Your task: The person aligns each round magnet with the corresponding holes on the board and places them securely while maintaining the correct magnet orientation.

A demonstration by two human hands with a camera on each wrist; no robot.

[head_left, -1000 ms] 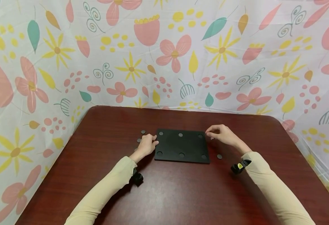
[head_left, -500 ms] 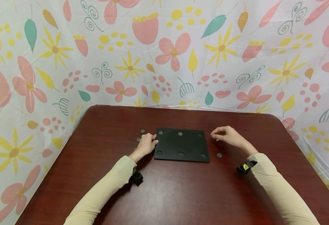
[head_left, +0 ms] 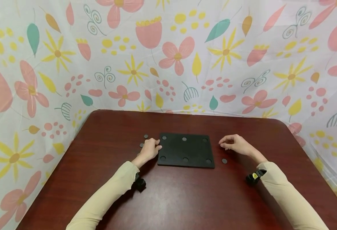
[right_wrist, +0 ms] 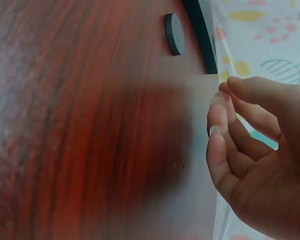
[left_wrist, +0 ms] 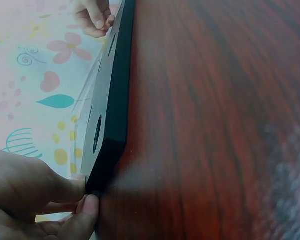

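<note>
A thin black rectangular board lies on the table, with several round recesses along its long edges. Lighter grey discs show at its back left and back middle; the other recesses look darker. My left hand grips the board's left edge, its thumb and index finger together at the rim in the left wrist view. To the right of the board, my right hand hovers over the table with loosely bent fingers. Nothing shows between those fingers in the right wrist view. A loose dark disc lies near the board's right front corner.
Left of the board, loose discs lie in a row, partly covered by my left hand. The brown wooden table ends at a flowered cloth hanging behind and along the sides.
My right hand has drawn away from the board's back right corner, moving right and slightly toward me. My left hand has kept its place at the left edge.
</note>
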